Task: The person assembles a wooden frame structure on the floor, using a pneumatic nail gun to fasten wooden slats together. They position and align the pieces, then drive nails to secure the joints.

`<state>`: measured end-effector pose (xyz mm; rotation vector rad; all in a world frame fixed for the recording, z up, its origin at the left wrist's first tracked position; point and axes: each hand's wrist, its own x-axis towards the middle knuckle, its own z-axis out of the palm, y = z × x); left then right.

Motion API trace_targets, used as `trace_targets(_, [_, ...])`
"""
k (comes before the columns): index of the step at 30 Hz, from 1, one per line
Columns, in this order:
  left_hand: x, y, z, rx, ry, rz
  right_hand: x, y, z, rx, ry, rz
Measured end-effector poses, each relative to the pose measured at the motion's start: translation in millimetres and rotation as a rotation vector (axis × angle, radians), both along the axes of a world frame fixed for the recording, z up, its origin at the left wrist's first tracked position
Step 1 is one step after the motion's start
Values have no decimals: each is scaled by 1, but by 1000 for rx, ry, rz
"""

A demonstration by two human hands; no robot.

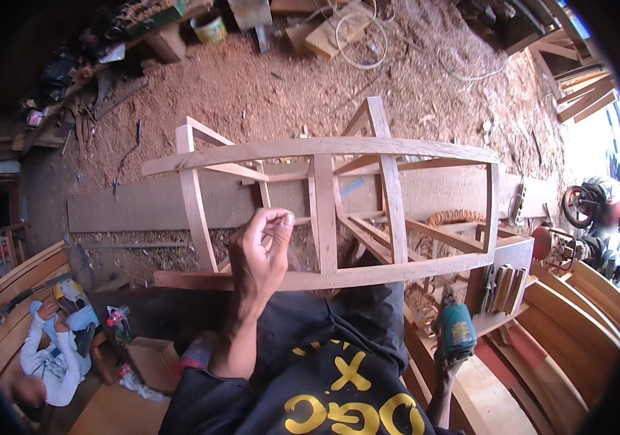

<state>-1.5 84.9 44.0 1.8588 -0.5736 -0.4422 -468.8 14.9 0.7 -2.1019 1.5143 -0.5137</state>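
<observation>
Wooden frame (326,210): open structure of joined timbers, placed crosswise directly in front of the person's body, above a long flat board (118,210); the near rail (360,277) runs beside the dark trousers (375,312)
Left hand (260,246): raised at the near rail, thumb and fingertips drawn together in a pinch; from where I stand I cannot tell whether anything small sits between them
Right hand (444,366): closed around the teal power tool (459,330), low on the right side, its nose pointing away from the body and apart from the crosspieces
Good practice: in my judgement, the frame wants steadying before the tool meets it, with the tool held square to the timber, pressure even, and the left fingers well out of its line
Likely weak point: the slender members could shift or split if pushed hard near an end
Timber: pale, pinkish-tan and unpainted, with visible grain; square-edged crosspieces between two long rails, the far rail (310,150) gently bowed in this wide view
Tool body: compact teal casing with a darker nose
Ground (266,80): reddish-brown, crumbly, strewn with sawdust and chips
Shavings (455,216): thin, curled ribbons heaped beyond the frame's right end
</observation>
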Motion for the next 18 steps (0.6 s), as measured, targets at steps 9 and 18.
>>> trace_targets(9, [-17,-53,0,-234,786,176,4,-115,144,197,304,-158])
trace_targets(18, [-27,-70,-7,-38,980,77,125,-268,244,224,368,-96])
